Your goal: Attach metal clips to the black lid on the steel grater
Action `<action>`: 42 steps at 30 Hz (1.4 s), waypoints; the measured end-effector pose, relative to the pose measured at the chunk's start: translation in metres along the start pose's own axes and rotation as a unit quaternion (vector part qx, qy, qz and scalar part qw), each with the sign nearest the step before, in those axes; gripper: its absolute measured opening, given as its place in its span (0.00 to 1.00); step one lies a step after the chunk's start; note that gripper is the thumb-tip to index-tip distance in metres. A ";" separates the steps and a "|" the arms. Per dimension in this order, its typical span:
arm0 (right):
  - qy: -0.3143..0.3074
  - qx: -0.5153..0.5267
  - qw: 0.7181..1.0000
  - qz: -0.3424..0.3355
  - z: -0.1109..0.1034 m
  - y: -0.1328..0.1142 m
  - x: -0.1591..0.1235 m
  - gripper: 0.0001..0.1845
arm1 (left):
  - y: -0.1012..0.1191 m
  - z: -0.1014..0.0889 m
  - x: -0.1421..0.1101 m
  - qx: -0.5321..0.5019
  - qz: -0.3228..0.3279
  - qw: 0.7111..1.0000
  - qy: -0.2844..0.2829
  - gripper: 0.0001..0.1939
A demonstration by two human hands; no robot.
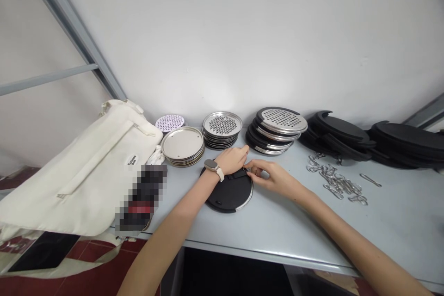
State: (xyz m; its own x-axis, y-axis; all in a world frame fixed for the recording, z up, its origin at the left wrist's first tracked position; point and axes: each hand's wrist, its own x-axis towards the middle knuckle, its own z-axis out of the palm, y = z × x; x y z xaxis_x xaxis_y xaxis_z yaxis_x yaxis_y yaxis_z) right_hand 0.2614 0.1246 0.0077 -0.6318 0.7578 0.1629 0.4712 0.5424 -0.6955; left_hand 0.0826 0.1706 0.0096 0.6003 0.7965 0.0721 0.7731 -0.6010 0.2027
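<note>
A round black disc [227,194] with a bright metal rim along its lower right edge lies flat on the table in front of me. My left hand [232,159], with a watch on the wrist, is closed over the disc's far edge. Its fingertips are mostly hidden, and I cannot make out what they grip. At the disc's far right edge, my right hand [268,175] pinches a small metal wire piece [245,169] between thumb and fingers. A raised black strip [237,174] on the disc runs close under both hands.
Along the wall stand stacks of plain metal discs [182,143], grater discs [222,125], black-edged grater discs [281,120] and black round parts [342,132], [409,138]. Loose wire clips [338,180] lie to the right. A cream bag [86,171] fills the left side.
</note>
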 end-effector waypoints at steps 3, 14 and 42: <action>0.000 -0.001 1.000 -0.005 -0.001 -0.001 0.000 0.13 | -0.001 0.001 0.000 -0.001 0.002 1.000 0.004 0.11; 0.007 -0.003 1.000 -0.007 -0.003 0.001 0.001 0.14 | -0.001 0.001 0.001 -0.012 0.002 1.000 0.002 0.11; 0.007 -0.018 1.000 -0.001 0.001 0.001 -0.001 0.10 | 0.000 0.000 0.001 -0.017 -0.002 1.000 -0.002 0.11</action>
State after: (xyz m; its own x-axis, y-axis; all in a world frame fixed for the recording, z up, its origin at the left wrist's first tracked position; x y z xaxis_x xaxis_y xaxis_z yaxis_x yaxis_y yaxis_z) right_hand 0.2620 0.1241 0.0065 -0.6239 0.7617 0.1749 0.4917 0.5565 -0.6697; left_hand 0.0828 0.1717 0.0100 0.5986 0.7982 0.0671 0.7678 -0.5956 0.2360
